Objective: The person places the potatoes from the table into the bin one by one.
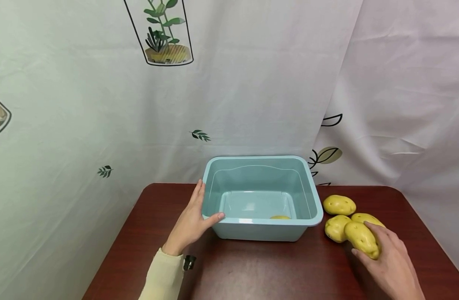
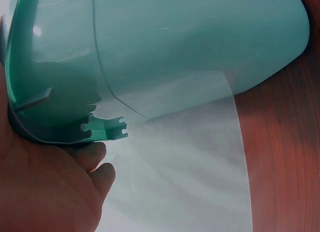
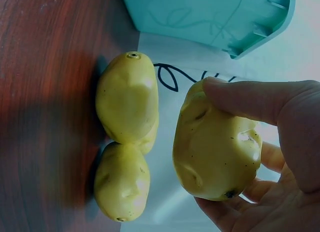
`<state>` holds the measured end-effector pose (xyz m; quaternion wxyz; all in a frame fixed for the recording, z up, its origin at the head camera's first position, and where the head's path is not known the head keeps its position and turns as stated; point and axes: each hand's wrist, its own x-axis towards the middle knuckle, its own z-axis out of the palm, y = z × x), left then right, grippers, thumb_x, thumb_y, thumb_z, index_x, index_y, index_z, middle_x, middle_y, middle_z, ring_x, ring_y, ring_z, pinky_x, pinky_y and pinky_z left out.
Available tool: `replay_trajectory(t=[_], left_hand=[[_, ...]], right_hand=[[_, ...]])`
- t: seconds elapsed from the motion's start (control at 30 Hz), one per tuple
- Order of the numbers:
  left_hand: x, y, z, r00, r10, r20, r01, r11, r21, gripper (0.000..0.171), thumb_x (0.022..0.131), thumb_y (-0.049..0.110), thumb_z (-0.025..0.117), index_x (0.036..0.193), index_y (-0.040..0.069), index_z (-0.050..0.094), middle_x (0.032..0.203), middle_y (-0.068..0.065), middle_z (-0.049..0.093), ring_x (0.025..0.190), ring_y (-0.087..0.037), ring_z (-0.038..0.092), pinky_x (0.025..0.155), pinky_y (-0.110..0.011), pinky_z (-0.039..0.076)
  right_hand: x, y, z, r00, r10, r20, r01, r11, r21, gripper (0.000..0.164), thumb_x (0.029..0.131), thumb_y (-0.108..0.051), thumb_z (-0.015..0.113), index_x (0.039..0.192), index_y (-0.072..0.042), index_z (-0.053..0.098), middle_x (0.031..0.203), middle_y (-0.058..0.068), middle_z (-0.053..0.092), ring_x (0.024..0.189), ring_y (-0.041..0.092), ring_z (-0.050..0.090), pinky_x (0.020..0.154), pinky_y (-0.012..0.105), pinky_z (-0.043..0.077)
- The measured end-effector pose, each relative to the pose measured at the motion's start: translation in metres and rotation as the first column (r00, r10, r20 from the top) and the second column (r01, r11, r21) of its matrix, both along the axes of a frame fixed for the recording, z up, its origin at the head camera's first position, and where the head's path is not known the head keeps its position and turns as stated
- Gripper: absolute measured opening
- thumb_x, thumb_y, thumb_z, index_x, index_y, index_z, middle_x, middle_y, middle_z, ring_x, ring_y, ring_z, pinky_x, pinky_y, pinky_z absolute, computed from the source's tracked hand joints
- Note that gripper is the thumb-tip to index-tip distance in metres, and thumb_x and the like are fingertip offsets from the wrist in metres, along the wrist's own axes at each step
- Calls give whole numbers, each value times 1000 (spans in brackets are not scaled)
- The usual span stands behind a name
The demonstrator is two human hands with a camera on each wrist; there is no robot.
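My left hand [image 1: 190, 223] rests against the near left corner of a light blue plastic basin [image 1: 253, 231], its thumb on the front rim and its fairly straight fingers along the left side. In the left wrist view, fingertips [image 2: 103, 178] show beneath the rim. Inside the basin, the top of a yellow potato [image 1: 280, 217] shows above the front rim. My right hand [image 1: 392, 260] grips another potato [image 3: 217, 147] between thumb and fingers, right of the basin. Near it lie three more potatoes: one at the back [image 1: 339, 205], one at left [image 1: 336, 228], one partly hidden [image 1: 366, 218].
The basin stands at the back of a dark red-brown wooden table [image 1: 267, 271]. Behind the table hangs a pale cloth [image 1: 252, 91] printed with plants. The table's rounded back corners are visible at both sides.
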<state>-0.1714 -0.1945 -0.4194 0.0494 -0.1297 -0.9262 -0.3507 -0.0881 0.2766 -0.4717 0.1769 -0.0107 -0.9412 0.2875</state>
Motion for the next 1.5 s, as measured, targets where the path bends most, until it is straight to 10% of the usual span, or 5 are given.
replay_trajectory(t=[1.5], left_hand=[[0,0,-1,1000,6,13,-6,1000,1,112,85,66,68,163,11,9,168,8,0,150,-26,26,110,-54,37]], right_hand=[[0,-8,14,987,14,-162,-18,1000,-22,77,70,-6,88,140,-3,54,129,25,52,108,45,45,92,44,25]])
